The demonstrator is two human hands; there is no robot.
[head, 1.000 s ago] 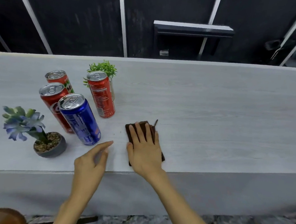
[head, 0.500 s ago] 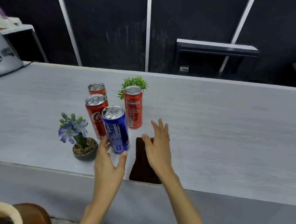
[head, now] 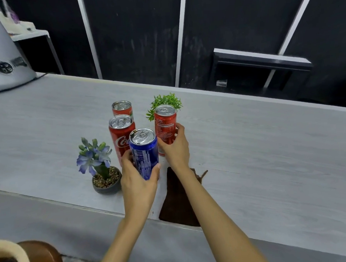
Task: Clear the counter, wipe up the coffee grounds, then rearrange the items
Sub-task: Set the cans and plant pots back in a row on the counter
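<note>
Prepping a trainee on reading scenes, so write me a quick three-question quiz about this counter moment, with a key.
1. True or false: the left hand grips the blue can.
2. The right hand grips a second can. Its colour is: A) blue B) red C) green.
3. What lies on the counter under the right forearm?

Key: 1 true; 2 B; 3 the brown cloth.
</note>
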